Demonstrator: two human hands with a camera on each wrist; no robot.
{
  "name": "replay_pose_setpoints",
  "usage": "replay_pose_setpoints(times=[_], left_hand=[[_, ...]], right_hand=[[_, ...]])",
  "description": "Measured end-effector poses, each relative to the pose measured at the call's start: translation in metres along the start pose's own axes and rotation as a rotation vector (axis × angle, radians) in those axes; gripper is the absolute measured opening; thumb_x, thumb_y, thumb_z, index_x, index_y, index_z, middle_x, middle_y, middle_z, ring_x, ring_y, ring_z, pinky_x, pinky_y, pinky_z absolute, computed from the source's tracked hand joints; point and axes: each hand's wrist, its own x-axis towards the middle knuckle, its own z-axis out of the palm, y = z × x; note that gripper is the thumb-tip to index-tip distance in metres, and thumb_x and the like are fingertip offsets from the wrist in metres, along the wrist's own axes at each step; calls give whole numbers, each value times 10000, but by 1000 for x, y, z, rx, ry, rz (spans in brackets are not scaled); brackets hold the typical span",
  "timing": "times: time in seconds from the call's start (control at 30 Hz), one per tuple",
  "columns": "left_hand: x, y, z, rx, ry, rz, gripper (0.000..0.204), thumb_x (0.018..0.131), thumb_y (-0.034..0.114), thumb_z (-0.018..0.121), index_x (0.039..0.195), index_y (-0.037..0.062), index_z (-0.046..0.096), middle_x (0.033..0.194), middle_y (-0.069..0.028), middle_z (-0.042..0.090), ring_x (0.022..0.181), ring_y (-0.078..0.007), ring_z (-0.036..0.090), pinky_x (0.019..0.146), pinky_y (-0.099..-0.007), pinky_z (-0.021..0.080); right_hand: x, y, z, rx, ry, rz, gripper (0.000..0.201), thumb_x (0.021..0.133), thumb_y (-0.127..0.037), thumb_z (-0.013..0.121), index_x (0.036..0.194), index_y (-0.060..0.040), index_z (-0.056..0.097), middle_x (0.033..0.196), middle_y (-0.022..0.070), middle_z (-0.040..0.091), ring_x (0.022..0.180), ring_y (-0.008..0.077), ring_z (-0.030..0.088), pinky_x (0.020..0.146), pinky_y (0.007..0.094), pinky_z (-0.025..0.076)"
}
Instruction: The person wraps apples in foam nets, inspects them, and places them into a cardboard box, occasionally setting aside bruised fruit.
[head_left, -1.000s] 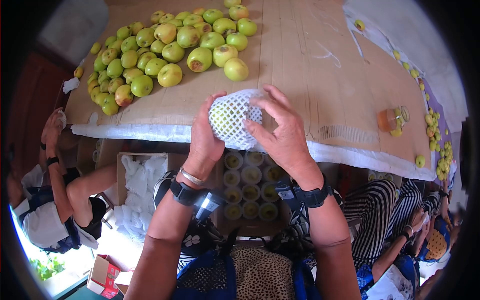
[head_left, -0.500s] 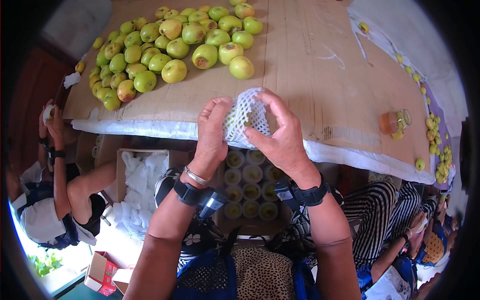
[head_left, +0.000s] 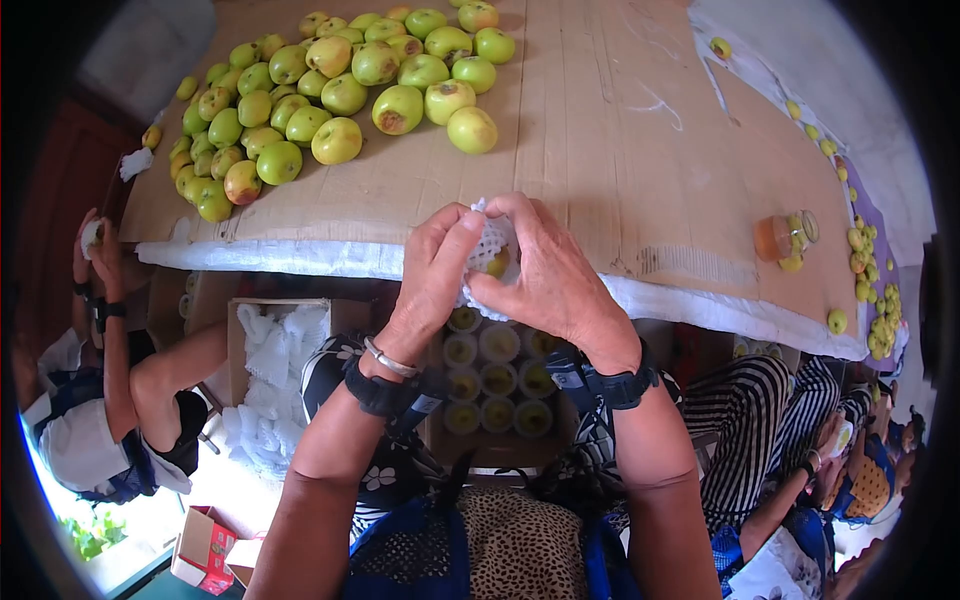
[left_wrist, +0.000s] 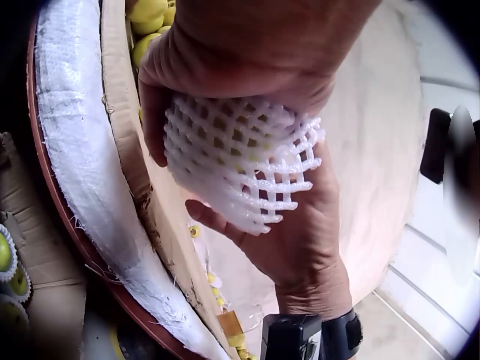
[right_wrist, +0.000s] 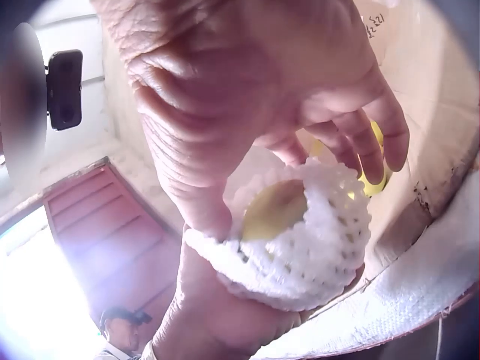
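since a moment ago my hands have closed in over the net, which showed broad and white between my fingers then and is now mostly covered. my left hand (head_left: 437, 262) and my right hand (head_left: 545, 272) both curl round the foam net (head_left: 487, 240) with the apple (head_left: 497, 264) inside it, held just above the near edge of the cardboard tabletop (head_left: 600, 150). far and to the left lies the heap of green apples (head_left: 320, 80), well apart from my hands, with bare cardboard between. to the right stands a jar (head_left: 785, 237), and more apples are scattered along the far right edge. below my hands, near me, the box of netted apples (head_left: 495, 375) sits open; left of it is a box of spare nets (head_left: 275, 345), and a seated person (head_left: 110, 380) beyond that. the right wrist view shows what the head view mostly hides: the yellow fruit (right_wrist: 274, 210) peeking from the net's open mouth. the left wrist view shows the net's closed mesh side (left_wrist: 240, 161) cupped in my fingers, and the white padded table edge (left_wrist: 82, 187) just beside it.
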Motion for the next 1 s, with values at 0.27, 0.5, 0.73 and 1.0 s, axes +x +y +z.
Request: replay_pose_setpoints(times=[0.27,0.5,0.73,1.0], left_hand=[[9,-3,-4,-572,-62,-119,346,862,240,440,1127,20,479,934,-82,589,836,-168,576,752,-280,468],[16,-9,-13,-863,-151,-168,396,884,275,326,1127,33,524,1069,-127,591,992,-247,571,903,-404,441],[16,-4,-17,-884,65,-203,367,912,290,310,1095,68,538,1054,-82,597,966,-237,580,850,-402,462],[19,-14,-21,-500,244,19,281,930,260,398,1069,53,527,977,-60,582,901,-179,579,800,-324,470]], right_hand=[[2,5,-10,316,-3,43,417,770,-302,646,1018,-3,496,934,177,577,870,268,580,761,357,464],[3,16,-5,595,76,119,240,828,-97,535,1045,6,522,935,146,608,832,147,588,738,282,474],[7,16,2,244,210,-127,330,736,14,517,1065,-16,530,1025,134,575,872,250,592,737,309,485],[3,6,14,118,163,-272,328,698,-51,615,1015,-76,537,1012,120,576,969,298,526,860,394,403]])
